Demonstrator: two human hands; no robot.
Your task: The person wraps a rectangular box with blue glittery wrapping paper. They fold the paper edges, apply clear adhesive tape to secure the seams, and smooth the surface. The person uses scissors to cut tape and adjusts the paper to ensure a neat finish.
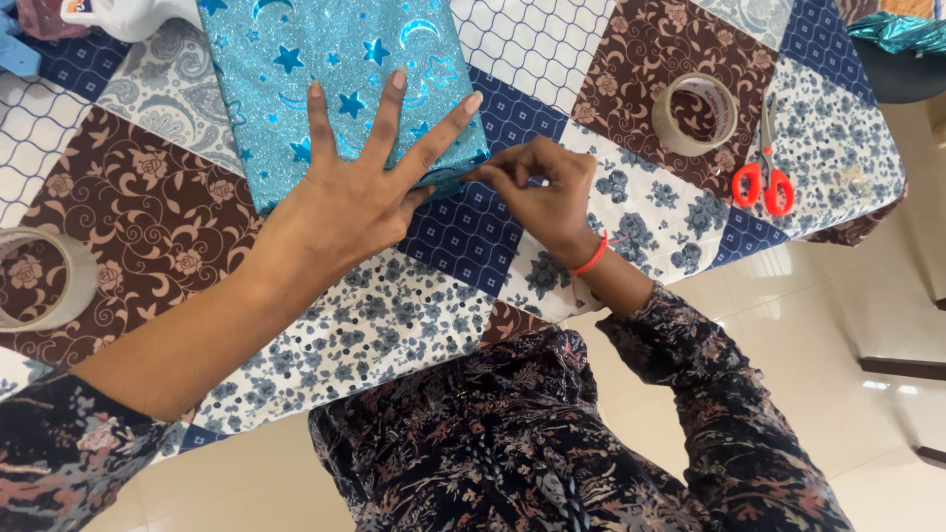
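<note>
**Flat palm, pinched corner: the glitter wrap gets its fold**

Left hand (370,187) is down flat, fingers spread wide, pressing on the near end of the blue glitter-wrapped parcel (330,74) — nothing gripped, just weight holding the paper still. Right hand (540,192) comes in beside it, fingertips pinched together on the paper flap (455,179) at the parcel's near right corner, creasing it tight against the edge. The parcel sits toward the far edge of the tabletop, on the patchwork tablecloth (463,236), its top face fully covered in starry paper. That much looks done, I'd say; this end is only being folded, and I see no tape on it yet, so sealing looks to be what remains. One tape roll (695,113) waits toward the far right corner, orange-handled scissors (765,172) just beside it. A second tape roll (44,281) sits at the left edge, well apart from both hands.
</note>
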